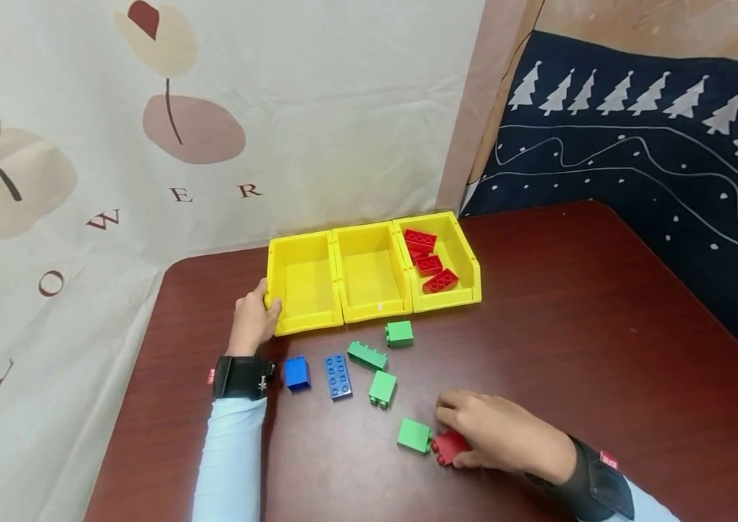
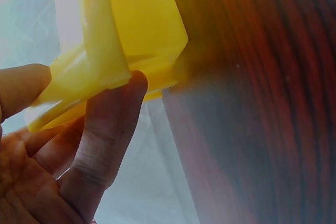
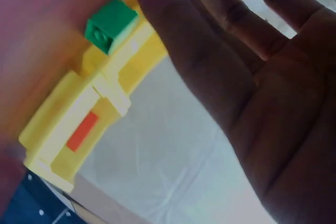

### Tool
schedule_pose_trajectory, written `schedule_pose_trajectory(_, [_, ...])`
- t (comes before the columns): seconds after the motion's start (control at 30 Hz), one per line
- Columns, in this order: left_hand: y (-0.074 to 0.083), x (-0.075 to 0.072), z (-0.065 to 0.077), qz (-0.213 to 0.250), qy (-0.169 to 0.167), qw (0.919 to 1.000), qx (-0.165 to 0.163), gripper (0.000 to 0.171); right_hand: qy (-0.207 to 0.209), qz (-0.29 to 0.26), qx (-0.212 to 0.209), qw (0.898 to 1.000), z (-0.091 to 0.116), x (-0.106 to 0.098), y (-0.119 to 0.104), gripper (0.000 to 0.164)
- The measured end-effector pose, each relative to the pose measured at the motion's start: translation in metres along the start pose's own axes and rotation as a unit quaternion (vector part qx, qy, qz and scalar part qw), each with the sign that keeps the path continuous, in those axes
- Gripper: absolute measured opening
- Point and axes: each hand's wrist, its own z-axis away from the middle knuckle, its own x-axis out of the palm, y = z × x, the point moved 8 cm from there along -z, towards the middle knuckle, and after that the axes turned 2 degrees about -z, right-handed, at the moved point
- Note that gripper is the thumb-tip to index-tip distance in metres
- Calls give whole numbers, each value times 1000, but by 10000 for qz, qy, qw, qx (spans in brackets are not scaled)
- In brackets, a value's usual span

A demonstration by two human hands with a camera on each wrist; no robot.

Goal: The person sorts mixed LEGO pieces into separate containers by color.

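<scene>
My left hand (image 1: 253, 322) grips the outer left wall of a row of three joined yellow bins (image 1: 307, 321). In the left wrist view, its thumb and fingers (image 2: 107, 135) pinch the yellow bin's rim (image 2: 100, 40). Near the front of the table, my right hand (image 1: 502, 435) holds a red toy brick (image 1: 449, 447) between thumb and fingers, partly covering it. A green brick (image 1: 414, 436) lies directly left of the red one. In the right wrist view the right hand (image 3: 252, 93) shows large, with the held brick hidden.
Several red bricks (image 1: 440, 281) lie in the right bin. Between bins and hands are more green bricks (image 1: 367, 356) and two blue ones (image 1: 338, 377), on the brown table (image 1: 571, 326). A printed white cloth (image 1: 343, 109) hangs behind; a dark blue one (image 1: 604, 152) hangs at right.
</scene>
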Motion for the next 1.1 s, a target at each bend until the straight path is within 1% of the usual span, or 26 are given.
schedule_pose_trajectory(0.1, [1,1,-1,-13,-7,10000,46,52,-7,-29,-52,10000,-3,6,0,34])
schedule_pose_trajectory(0.13, [1,1,-1,1,-58,10000,60,52,-12,-11,-69,10000,-4,7,0,33])
schedule_pose_trajectory(0.27, [1,2,-2,11,-75,9999,75,53,-28,-109,-134,9998,-6,9,1,26])
schedule_pose_trajectory(0.4, [1,1,-1,54,-109,9999,13,54,-187,-309,-54,9993,-7,12,1,22])
schedule_pose_trajectory(0.5, [1,1,-1,65,-123,9999,-15,54,-228,-330,28,9992,-7,13,2,22])
schedule_pose_trajectory(0.7, [2,-1,0,2,-101,9999,57,53,167,-21,119,9998,-7,9,1,21])
schedule_pose_trajectory(0.83, [3,-2,0,-31,-73,9999,107,52,261,99,133,9995,-8,9,1,22])
schedule_pose_trajectory(1.0, [2,-1,0,-40,-79,9999,68,52,279,241,49,9993,-7,10,-1,21])
schedule_pose_trajectory(1.1, [2,0,1,-11,-71,9999,71,52,423,569,-173,9973,-7,10,-5,18])
